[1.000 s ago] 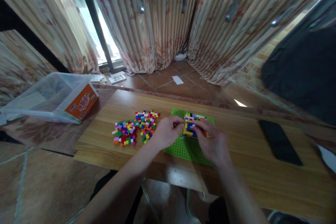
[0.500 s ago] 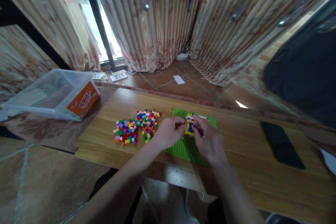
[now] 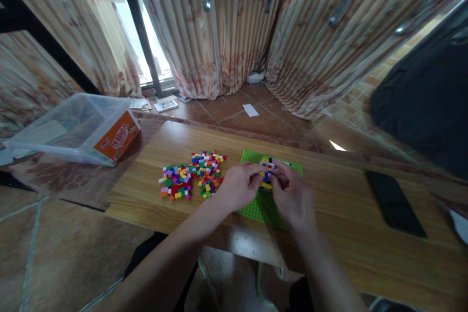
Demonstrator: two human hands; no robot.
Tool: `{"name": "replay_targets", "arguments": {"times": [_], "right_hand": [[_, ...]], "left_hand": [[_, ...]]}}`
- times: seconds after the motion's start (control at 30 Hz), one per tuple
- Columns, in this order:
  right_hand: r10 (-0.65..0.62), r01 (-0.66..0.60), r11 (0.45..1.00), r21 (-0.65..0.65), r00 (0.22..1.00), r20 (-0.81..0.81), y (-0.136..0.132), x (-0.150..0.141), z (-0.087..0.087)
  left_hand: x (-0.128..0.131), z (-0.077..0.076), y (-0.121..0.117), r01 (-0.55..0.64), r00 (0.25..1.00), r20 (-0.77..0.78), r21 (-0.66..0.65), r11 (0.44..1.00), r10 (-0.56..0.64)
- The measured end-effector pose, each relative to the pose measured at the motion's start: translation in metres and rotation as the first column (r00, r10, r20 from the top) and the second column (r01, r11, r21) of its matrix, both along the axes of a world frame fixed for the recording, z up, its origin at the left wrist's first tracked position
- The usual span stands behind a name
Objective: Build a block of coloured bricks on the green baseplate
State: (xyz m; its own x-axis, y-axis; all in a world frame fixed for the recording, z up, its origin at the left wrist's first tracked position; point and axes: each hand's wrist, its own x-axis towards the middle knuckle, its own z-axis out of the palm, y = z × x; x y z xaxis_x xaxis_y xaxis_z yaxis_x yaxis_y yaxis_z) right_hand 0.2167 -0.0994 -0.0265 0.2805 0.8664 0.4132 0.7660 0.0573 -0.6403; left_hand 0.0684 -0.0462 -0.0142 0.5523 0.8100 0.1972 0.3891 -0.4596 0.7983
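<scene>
A build of small toy bricks (image 3: pixel 266 186), with yellow, blue, red and white showing, stands on a green studded baseplate (image 3: pixel 261 209). My left hand (image 3: pixel 239 186) is at its left side, thumb and fingers closed against it. From the right, my right hand (image 3: pixel 294 195) also closes on the build, its fingertips meeting those of the left near a blue part. The fingers cover much of the build, so any single brick between them is hidden. Loose coloured bricks (image 3: pixel 208 170) lie in a heap left of the baseplate.
The wooden table (image 3: pixel 336 214) carries a dark phone (image 3: pixel 395 202) on the right. A clear plastic bin (image 3: pixel 73 126) with an orange label stands beyond the left end. Curtains (image 3: pixel 234 34) hang behind, with papers (image 3: pixel 166 106) on the floor. A white item (image 3: pixel 458 224) shows at the right edge.
My left hand has shifted slightly right, its fingers now reaching over the build towards my right fingertips. The build is more covered than before. The view has moved slightly.
</scene>
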Motion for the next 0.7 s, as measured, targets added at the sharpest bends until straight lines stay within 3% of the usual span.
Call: {"name": "replay_targets", "arguments": {"times": [0.27,0.53,0.7], "right_hand": [[-0.013,0.013,1.0,-0.01,0.999,-0.03,0.0,0.0,-0.001],[-0.019,0.017,0.999,-0.033,0.999,-0.046,-0.001,-0.002,0.002],[-0.012,0.008,0.999,-0.052,0.998,-0.06,-0.001,-0.002,0.004]], "left_hand": [[0.0,-0.003,-0.005,0.102,0.944,-0.33,0.267,0.958,-0.008],[0.005,0.002,-0.012,0.155,0.866,-0.494,0.405,0.901,0.073],[0.013,0.004,-0.021,0.113,0.831,-0.53,0.463,0.879,0.172]]}}
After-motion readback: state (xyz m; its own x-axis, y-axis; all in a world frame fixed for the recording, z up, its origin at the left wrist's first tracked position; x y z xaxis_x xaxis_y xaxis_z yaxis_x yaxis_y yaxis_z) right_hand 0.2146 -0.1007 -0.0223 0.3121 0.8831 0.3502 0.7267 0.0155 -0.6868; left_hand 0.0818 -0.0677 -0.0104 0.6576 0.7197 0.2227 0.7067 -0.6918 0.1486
